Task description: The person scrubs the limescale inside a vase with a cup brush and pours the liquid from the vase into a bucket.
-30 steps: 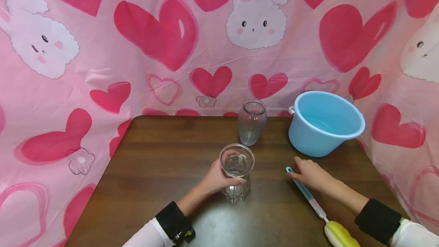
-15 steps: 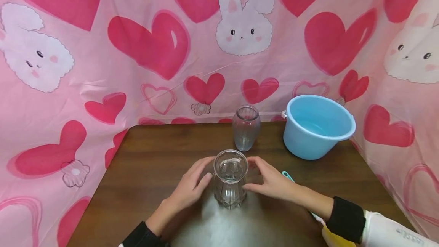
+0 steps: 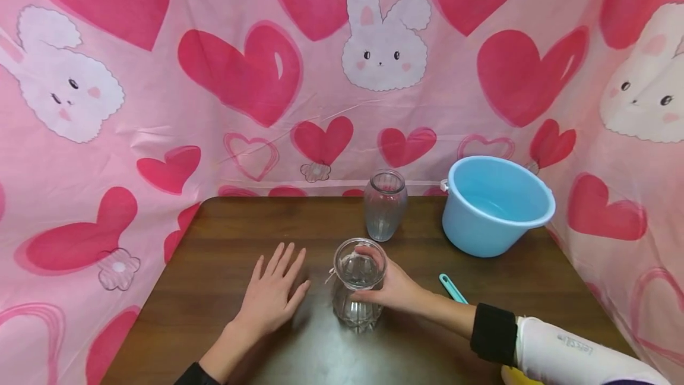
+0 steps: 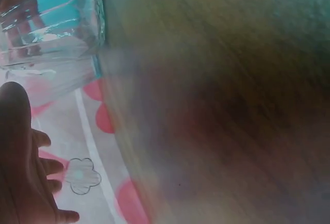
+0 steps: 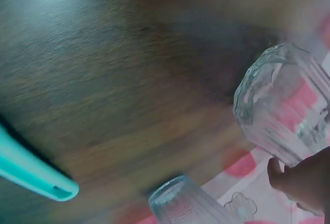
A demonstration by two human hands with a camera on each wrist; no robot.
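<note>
Since half a second ago the left hand (image 3: 269,296) has let go of the ribbed glass vase (image 3: 357,287) and slid off to the side – it now lies flat on the wooden table (image 3: 235,236), palm down, fingers straight and a bit spread, near the vase but not touching it. The right hand (image 3: 392,287) has closed in instead: its fingers curl around the far side of the vase just below the rim, thumb on the near side, so it's properly gripping the glass. The vase stands upright near the middle of the table, toward the front edge. Behind it, close to the back edge, stands a second clear glass vase (image 3: 384,205), and right of that a light blue plastic basin (image 3: 494,207). A teal brush handle (image 3: 453,288) lies on the table just beyond the right forearm – the right wrist view shows its tip (image 5: 36,175) too, though it's blurry. The pink heart-and-bunny cloth (image 3: 240,76) hangs all around.
</note>
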